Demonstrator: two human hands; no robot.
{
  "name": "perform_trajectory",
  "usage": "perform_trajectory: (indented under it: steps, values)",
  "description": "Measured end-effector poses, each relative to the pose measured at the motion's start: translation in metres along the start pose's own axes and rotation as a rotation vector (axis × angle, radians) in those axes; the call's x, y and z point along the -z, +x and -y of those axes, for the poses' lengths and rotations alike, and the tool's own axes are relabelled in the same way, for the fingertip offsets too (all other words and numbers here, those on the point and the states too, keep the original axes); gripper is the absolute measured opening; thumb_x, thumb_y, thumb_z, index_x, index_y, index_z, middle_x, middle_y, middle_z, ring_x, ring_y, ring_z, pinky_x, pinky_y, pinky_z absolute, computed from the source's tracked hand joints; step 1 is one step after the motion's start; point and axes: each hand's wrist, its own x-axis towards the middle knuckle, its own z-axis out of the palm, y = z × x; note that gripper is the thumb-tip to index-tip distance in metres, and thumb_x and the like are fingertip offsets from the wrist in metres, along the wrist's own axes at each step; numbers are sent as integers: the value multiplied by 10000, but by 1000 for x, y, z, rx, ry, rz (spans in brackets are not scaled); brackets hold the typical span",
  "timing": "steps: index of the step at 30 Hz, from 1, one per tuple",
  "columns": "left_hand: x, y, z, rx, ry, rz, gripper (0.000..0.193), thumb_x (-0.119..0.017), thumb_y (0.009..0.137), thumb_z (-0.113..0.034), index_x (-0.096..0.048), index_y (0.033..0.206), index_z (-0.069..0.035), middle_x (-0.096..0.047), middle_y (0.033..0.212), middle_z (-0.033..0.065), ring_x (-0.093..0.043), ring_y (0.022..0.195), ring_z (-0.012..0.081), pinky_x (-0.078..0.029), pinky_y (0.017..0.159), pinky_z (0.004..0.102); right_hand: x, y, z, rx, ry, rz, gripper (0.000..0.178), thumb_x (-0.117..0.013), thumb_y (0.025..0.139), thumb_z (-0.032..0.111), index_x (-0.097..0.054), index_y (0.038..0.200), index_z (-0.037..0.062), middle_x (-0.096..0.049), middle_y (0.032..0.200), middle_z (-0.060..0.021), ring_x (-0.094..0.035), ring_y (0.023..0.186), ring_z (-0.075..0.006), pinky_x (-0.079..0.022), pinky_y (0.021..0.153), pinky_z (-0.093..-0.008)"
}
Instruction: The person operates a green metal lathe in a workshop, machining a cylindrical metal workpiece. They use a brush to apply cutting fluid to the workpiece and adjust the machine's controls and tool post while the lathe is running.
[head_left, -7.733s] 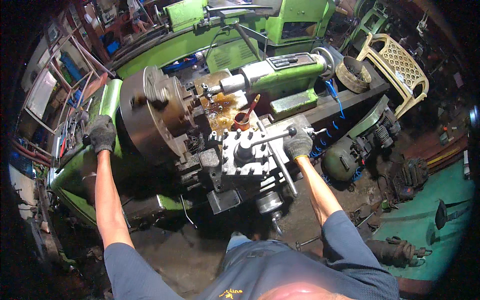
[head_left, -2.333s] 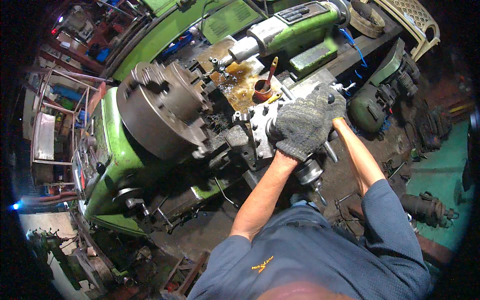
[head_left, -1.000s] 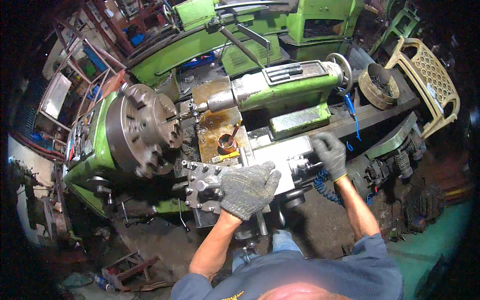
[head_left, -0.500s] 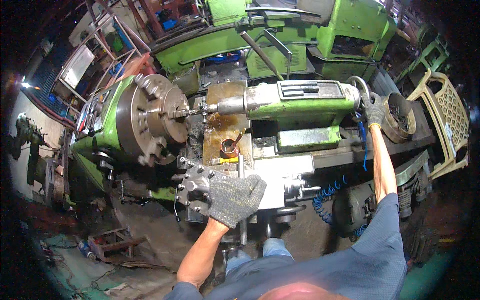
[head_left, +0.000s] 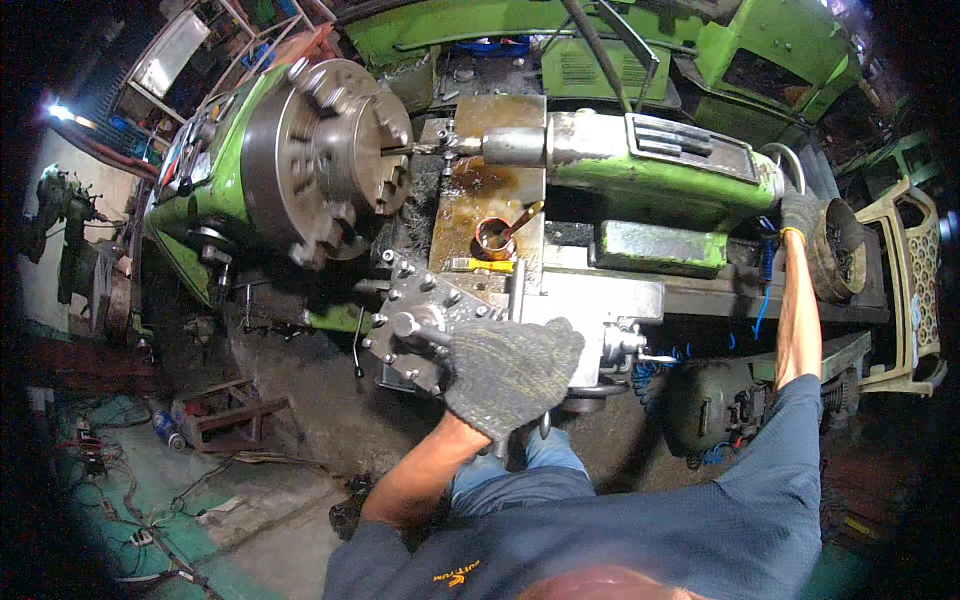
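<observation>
Cluttered workshop, green lathe (head_left: 640,175) across the frame. My left hand (head_left: 512,372) lies gloved over the tool post (head_left: 425,320) at centre, fingers curled; my right hand (head_left: 798,212) grips the handwheel (head_left: 790,165) far right. I judge a glove could snag near the chuck (head_left: 320,155) if it spins.

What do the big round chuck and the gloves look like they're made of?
The chuck looks like bare grey steel, dull and oil-stained, though with some sheen. The left hand and right hand wear what seems knitted fabric: dark grey, speckled, matte.
</observation>
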Motion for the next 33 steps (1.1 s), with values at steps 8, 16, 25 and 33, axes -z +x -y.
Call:
perform_trajectory:
  steps: [8,16,25,33]
  values:
    - [-16,-11,15,-119,17,-15,135,-617,855,-262,-670,916,-153,-611,633,44,-633,552,252,-440,465,451,-26,31,-32,43,-197,-243,523,-598,838,448,-705,1081,-2,-683,1083,-295,-662,1038,-457,-515,890,-510]
    - [12,0,16,-125,-14,150,245,-634,816,-216,-668,1019,-85,-568,619,41,-602,529,223,-433,444,410,-10,13,-20,50,-188,-193,450,-581,847,400,-710,1108,57,-692,1095,-251,-642,1052,-457,-501,893,-496]
    - [33,5,30,-146,-96,288,354,-632,814,-223,-636,1119,-44,-617,744,44,-642,642,197,-487,516,380,-19,34,-41,18,-211,-205,443,-619,810,385,-719,1115,80,-701,1088,-245,-661,1039,-433,-500,880,-484]
    - [37,6,32,-181,-169,360,348,-625,826,-226,-637,1125,-49,-631,802,33,-646,681,186,-482,549,376,-16,40,-52,12,-315,-220,406,-575,817,382,-729,1072,106,-713,1046,-224,-672,1003,-419,-500,847,-483]
